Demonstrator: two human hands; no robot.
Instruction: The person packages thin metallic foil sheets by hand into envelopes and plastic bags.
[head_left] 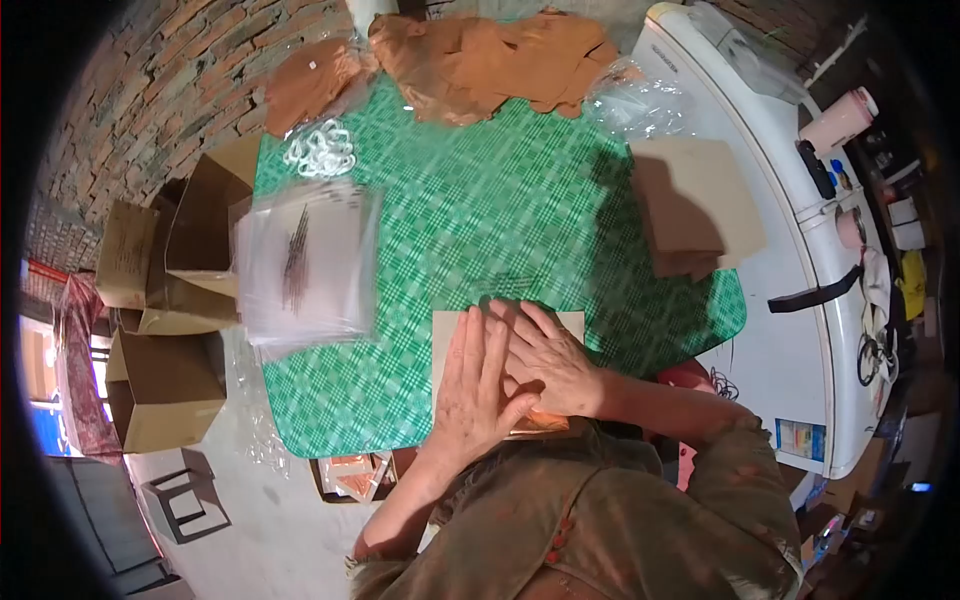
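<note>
Cardboard sheet (450,335) lies at the table's (480,210) near edge under my 2 flat, open hands, left hand (478,385) overlapping right hand (548,360), gripping nothing, orange cloth (540,422) peeking beneath.

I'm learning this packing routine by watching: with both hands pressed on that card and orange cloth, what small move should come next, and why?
Probably slide the left hand outward along the cardboard sheet to smooth it, since both hands lie flat, the right hand overlapping the left, and only an edge of the folded orange cloth shows beneath. The stack of clear plastic bags lies apart on the green checked tablecloth.
</note>
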